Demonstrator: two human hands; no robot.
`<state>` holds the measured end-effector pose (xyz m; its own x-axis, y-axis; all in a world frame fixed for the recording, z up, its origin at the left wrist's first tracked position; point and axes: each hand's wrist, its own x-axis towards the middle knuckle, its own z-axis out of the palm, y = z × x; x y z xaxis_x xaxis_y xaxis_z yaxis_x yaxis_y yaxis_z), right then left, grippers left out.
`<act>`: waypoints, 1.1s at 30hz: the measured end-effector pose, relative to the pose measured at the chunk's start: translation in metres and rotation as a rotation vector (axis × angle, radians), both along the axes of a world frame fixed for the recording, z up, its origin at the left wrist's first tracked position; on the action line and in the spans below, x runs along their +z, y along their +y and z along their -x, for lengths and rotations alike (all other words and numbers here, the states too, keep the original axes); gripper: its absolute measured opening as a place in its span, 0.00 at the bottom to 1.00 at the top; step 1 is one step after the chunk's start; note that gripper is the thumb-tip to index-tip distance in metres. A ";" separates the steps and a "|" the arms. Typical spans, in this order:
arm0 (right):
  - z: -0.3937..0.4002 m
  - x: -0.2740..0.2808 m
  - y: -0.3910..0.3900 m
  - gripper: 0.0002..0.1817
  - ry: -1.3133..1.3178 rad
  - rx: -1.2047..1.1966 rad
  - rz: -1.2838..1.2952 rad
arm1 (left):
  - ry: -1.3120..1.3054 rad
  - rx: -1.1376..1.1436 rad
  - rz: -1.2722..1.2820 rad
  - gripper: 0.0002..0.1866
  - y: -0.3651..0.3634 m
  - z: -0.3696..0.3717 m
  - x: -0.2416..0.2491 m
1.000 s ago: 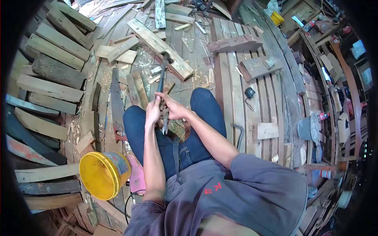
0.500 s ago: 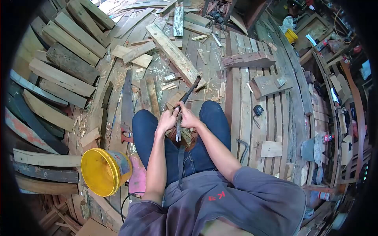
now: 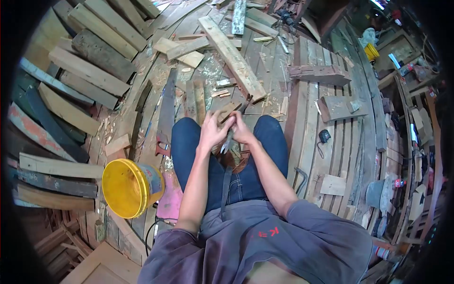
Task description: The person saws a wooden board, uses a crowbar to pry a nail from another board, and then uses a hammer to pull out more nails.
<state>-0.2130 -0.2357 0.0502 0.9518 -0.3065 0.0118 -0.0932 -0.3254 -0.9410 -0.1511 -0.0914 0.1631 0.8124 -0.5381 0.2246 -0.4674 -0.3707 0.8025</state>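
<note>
My right hand [image 3: 243,130] is closed around the middle of a long dark metal tool [image 3: 230,140], held slantwise between my knees. Its far end is dark and forked, while the near end shows bare grey metal; the hand hides its middle. Right beside it, my left hand [image 3: 215,128] has its fingers apart, the thumb reaching across to the right hand. Just past the hands lies a short wood block [image 3: 229,110]. Beyond that, a long pale beam [image 3: 234,59] rests on the chip-strewn floor.
A handsaw [image 3: 167,111] lies left of my knee, with a yellow bucket [image 3: 124,188] nearer me. Curved boards [image 3: 90,71] line the left side. On the slatted planks to the right are a tape measure [image 3: 324,136], wood blocks [image 3: 319,73] and a bent metal bar [image 3: 301,180].
My left hand has loosened from the tool and its fingers have spread. The tool has tilted more upright in my right hand. The view has shifted, so the surroundings sit farther right.
</note>
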 end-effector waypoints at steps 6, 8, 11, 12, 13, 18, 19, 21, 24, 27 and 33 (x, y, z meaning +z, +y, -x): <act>-0.009 -0.019 -0.010 0.32 -0.020 -0.034 -0.214 | -0.023 -0.266 0.357 0.15 -0.005 0.014 -0.018; -0.013 -0.040 -0.021 0.29 -0.120 0.087 0.024 | -0.104 -0.275 0.318 0.11 -0.010 0.020 -0.022; -0.006 -0.033 -0.025 0.30 0.059 0.120 -0.508 | -0.126 -0.286 0.331 0.10 -0.014 0.031 -0.017; -0.005 -0.027 -0.029 0.31 0.176 0.067 -0.781 | -0.122 -0.289 0.303 0.10 -0.013 0.031 -0.018; -0.004 -0.023 -0.028 0.32 0.185 0.043 -0.828 | -0.119 -0.293 0.277 0.10 -0.013 0.030 -0.019; -0.002 -0.023 -0.029 0.37 0.175 0.009 -0.559 | -0.014 -0.362 0.304 0.10 -0.013 0.028 -0.025; -0.002 -0.026 -0.031 0.38 0.168 0.007 -0.482 | -0.022 -0.333 0.273 0.11 -0.012 0.030 -0.025; 0.000 -0.028 -0.032 0.42 0.146 0.072 -0.382 | -0.041 -0.276 0.215 0.14 -0.011 0.040 -0.024; 0.003 -0.030 -0.033 0.49 0.164 0.043 -0.406 | -0.013 -0.111 0.117 0.17 -0.014 0.057 -0.025; 0.006 -0.038 -0.034 0.48 0.207 0.085 -0.474 | -0.036 -0.047 0.051 0.21 -0.019 0.070 -0.021; 0.004 0.002 -0.025 0.44 0.304 0.177 -0.406 | -0.100 0.136 0.006 0.16 -0.015 0.080 -0.023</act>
